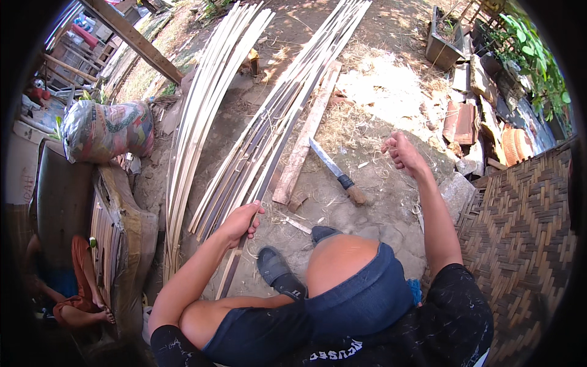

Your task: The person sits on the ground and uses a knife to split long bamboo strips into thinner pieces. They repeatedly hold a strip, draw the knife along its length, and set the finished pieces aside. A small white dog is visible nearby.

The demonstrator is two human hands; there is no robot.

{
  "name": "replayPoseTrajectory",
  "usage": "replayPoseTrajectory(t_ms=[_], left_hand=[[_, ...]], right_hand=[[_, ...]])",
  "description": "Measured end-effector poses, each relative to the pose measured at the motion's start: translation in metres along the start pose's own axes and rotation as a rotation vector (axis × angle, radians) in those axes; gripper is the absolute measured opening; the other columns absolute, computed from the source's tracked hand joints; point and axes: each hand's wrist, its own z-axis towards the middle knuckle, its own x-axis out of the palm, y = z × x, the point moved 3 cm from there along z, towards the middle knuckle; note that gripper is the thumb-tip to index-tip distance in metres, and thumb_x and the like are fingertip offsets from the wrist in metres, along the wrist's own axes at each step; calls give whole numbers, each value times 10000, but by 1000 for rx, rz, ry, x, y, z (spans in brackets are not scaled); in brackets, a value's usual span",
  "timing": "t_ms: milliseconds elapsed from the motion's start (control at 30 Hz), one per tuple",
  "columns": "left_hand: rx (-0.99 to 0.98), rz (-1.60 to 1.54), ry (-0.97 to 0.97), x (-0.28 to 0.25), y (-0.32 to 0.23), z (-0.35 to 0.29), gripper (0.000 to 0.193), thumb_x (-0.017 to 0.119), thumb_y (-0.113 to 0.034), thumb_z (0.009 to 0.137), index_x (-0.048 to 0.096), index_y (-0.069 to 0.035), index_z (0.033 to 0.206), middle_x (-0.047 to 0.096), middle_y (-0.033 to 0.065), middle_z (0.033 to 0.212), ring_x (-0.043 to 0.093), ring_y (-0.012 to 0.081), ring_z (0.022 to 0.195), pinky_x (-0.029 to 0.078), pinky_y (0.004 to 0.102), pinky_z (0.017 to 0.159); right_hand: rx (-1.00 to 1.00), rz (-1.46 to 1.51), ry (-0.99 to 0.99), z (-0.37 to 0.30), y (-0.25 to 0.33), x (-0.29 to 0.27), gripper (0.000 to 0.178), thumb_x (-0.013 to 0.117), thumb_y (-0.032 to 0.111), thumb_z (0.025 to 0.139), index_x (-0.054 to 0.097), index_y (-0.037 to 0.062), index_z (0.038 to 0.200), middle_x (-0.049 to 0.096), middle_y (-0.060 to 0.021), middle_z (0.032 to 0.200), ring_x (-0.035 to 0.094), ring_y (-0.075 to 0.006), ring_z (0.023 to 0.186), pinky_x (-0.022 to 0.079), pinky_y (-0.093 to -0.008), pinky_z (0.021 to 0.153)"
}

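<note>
My left hand [241,223] is closed round a long bamboo strip [230,275] with one dark side. Its near end reaches down beside my bent leg, and its far part lies along a bundle of dark and pale bamboo strips [244,150]. To the right, above the ground, my right hand [403,154] is raised with its fingers curled in and nothing showing between them. Between my hands a knife [327,157] with a dark-banded wooden handle rests on the ground, its blade tip touching or close to a flat wooden plank [307,134].
Pale bamboo strips [199,134] lie farther left. A stuffed sack [109,130] sits beyond them, above a person's bare legs [82,284]. At right stand a woven bamboo panel [520,238], stacked bricks [461,122] and a planter box [444,40]. Thin shavings litter the ground.
</note>
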Motion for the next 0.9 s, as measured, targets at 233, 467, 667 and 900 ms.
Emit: replayPoseTrajectory(t_ms=[233, 467, 667, 900], left_hand=[[47, 35, -46, 5, -5, -5, 389, 480, -440, 1033, 576, -70, 1106, 505, -21, 763, 427, 69, 555, 372, 244, 488], [35, -38, -12, 5, 3, -6, 367, 552, -428, 1004, 591, -79, 1108, 493, -23, 760, 424, 61, 543, 377, 242, 481], [33, -141, 24, 14, 4, -3, 307, 577, -399, 999, 551, -108, 1094, 491, -25, 766, 423, 47, 545, 365, 223, 473], [78, -169, 78, 4, 13, 8, 257, 614, -376, 984, 529, -133, 983, 499, -43, 773, 426, 44, 555, 376, 219, 490]], right_hand=[[178, 590, 320, 31, -31, 190, 255, 403, 299, 936, 496, 79, 846, 275, 80, 575, 216, -72, 457, 214, -270, 428], [280, 706, 509, -22, -24, 320, 220, 404, 241, 1067, 522, 187, 1245, 381, 61, 697, 340, -79, 542, 364, -264, 519], [278, 687, 833, -37, -25, 328, 278, 495, 258, 1050, 419, 186, 1308, 391, 58, 704, 357, -60, 546, 353, -235, 517], [93, 181, 919, -44, -38, 308, 254, 493, 296, 1056, 590, 68, 998, 471, 37, 700, 355, -49, 539, 317, -228, 489]])
